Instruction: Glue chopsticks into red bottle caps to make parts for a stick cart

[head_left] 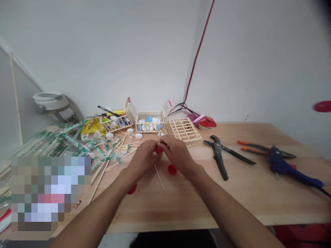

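Observation:
My left hand [146,154] and my right hand [176,150] meet over the middle of the table, fingers closed. Between them is a red bottle cap [159,149], pinched by my left fingers and partly covered. Upright above it, a thin wooden stick [160,135] is held in my right fingertips; whether it goes into the cap I cannot tell. Below my hands lie a loose stick [159,177] and a second red cap [172,169]. Another red cap [132,189] shows partly from behind my left forearm.
Behind are two small stick carts [150,126] [117,123] and a stick lattice [184,129]. Black pliers [219,155], orange-handled pliers [254,146] and a blue glue gun [281,165] lie right. Wrapped chopsticks [69,139] pile up left, near a lidded jar [58,106].

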The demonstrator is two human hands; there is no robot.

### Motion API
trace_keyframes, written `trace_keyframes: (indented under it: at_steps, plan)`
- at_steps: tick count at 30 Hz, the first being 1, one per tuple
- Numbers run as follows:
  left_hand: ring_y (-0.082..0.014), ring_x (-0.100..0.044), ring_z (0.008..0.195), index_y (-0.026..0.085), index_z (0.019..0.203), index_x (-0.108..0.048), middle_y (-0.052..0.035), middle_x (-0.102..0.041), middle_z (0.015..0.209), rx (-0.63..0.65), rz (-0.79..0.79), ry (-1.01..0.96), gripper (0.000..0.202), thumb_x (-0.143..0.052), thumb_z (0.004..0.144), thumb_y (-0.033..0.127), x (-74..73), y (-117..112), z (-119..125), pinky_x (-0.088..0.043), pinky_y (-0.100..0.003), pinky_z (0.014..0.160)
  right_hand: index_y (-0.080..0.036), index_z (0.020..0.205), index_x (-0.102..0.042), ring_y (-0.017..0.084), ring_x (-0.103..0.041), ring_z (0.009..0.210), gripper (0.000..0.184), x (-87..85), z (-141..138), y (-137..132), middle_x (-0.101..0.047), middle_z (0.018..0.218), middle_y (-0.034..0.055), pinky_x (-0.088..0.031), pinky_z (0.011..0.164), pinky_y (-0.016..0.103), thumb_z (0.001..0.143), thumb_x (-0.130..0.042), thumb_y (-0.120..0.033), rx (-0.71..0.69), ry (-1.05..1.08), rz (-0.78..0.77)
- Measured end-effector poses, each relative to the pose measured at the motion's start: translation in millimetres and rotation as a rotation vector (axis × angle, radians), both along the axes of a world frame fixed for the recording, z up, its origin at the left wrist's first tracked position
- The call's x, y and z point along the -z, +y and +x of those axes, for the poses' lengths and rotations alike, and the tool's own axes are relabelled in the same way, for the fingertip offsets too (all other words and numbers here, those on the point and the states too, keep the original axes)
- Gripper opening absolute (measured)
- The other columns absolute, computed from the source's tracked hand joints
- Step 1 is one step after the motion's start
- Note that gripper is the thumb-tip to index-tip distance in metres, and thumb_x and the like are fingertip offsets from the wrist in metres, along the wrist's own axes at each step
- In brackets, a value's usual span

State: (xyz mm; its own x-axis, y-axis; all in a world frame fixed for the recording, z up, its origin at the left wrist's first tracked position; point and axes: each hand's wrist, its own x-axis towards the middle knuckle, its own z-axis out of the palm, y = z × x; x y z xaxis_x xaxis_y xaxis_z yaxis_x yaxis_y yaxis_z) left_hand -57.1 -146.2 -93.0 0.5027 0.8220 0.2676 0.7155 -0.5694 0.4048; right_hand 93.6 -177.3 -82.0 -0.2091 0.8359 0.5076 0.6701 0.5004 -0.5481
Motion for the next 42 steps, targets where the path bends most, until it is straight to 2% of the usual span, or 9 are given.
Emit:
trace_keyframes:
  at_steps: [15, 25, 32, 36, 42]
  plan:
    - [-0.0183, -0.057, 0.076, 0.017, 0.076, -0.055, -0.0044, -0.062, 0.081, 0.015, -0.029, 0.017, 0.004, -0.056, 0.079, 0.019, 3.4, 0, -2, -0.041, -0.029, 0.070, -0.020, 0.077, -0.054, 0.014, -0.052, 0.072, 0.017, 5.0, 1, 2, -0.059, 0.077, 0.0006, -0.036, 0.067, 0.026, 0.092, -0.047, -0.020, 0.009, -0.034, -0.064]
    - [-0.0190, -0.057, 0.079, 0.017, 0.075, -0.057, -0.0047, -0.061, 0.080, -0.007, -0.055, 0.013, 0.005, -0.055, 0.080, 0.018, 3.9, -2, -3, -0.043, -0.030, 0.072, -0.020, 0.074, -0.050, 0.013, -0.051, 0.068, 0.018, 7.8, 3, 3, -0.057, 0.073, -0.0003, -0.035, 0.063, 0.025, 0.091, -0.048, -0.021, 0.013, -0.050, -0.078]
    - [-0.0173, -0.054, 0.085, 0.017, 0.078, -0.056, -0.0043, -0.057, 0.090, 0.039, -0.098, -0.032, 0.001, -0.056, 0.079, 0.017, 11.9, 2, -6, -0.043, -0.029, 0.074, -0.021, 0.071, -0.048, 0.014, -0.051, 0.066, 0.019, 9.5, 0, 5, -0.056, 0.071, -0.0001, -0.034, 0.062, 0.025, 0.090, -0.048, -0.022, 0.011, -0.108, -0.113]
    - [-0.0170, -0.052, 0.084, 0.018, 0.077, -0.053, -0.0034, -0.054, 0.090, 0.071, -0.091, -0.054, 0.005, -0.057, 0.077, 0.016, 16.4, 4, -6, -0.042, -0.029, 0.072, -0.021, 0.072, -0.048, 0.014, -0.051, 0.066, 0.018, 11.4, 0, 5, -0.058, 0.072, 0.0002, -0.034, 0.063, 0.026, 0.091, -0.047, -0.023, 0.014, -0.129, -0.136]
    - [-0.0176, -0.051, 0.081, 0.018, 0.077, -0.051, -0.0031, -0.054, 0.088, 0.032, -0.086, -0.007, 0.011, -0.062, 0.075, 0.019, 22.5, 5, -5, -0.040, -0.030, 0.068, -0.021, 0.071, -0.047, 0.014, -0.051, 0.065, 0.020, 17.2, -1, 8, -0.057, 0.071, 0.0003, -0.033, 0.062, 0.027, 0.090, -0.046, -0.022, 0.018, -0.156, -0.178]
